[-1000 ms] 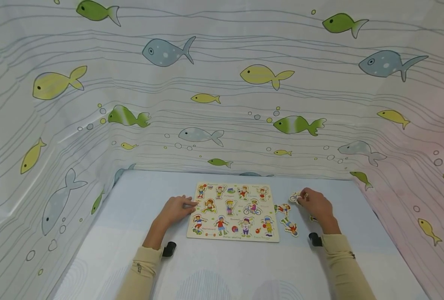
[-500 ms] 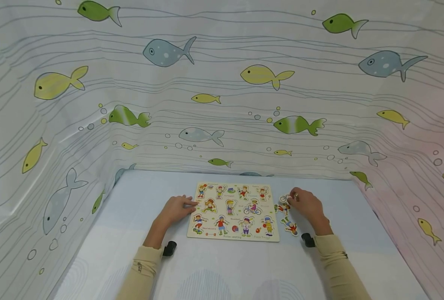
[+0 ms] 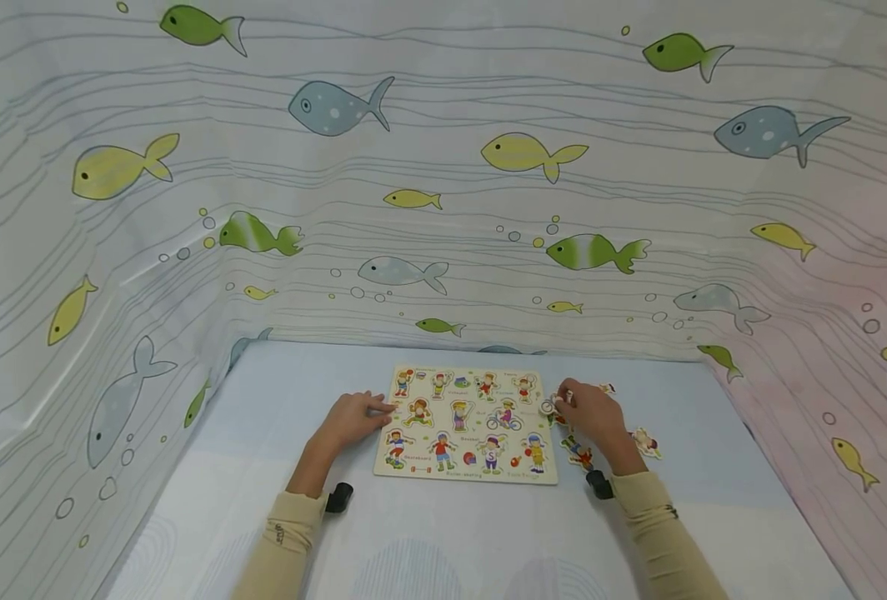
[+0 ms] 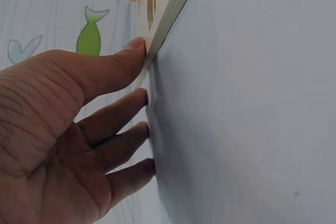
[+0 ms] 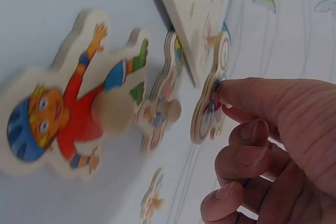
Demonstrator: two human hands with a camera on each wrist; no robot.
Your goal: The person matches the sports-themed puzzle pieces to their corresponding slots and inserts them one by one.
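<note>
My left hand (image 3: 355, 419) rests at the left edge of a wooden peg puzzle board (image 3: 517, 442) printed with children playing sports. In the left wrist view, its thumb (image 4: 123, 64) touches the board's edge while the other fingers spread on the table. My right hand (image 3: 593, 414) pinches a bicycle puzzle piece (image 5: 202, 121) between thumb and fingers, holding it beside the board's right edge. Below that hand lie a red-shirted, blue-helmeted puzzle piece (image 5: 79, 111) with a round wooden knob and a second knobbed piece (image 5: 167, 85), close to the board's corner.
Further right on the table, past my right hand, lie a puzzle piece (image 3: 646, 442) and another small one (image 3: 608, 388). A fish-patterned curtain (image 3: 473, 237) rises behind the table and along both sides. A black wrist camera (image 3: 599, 484) sits at my right cuff.
My right hand has moved left with the bicycle piece, up to the board's right edge. Two pieces to its right have come into view. The left hand stays in place.
</note>
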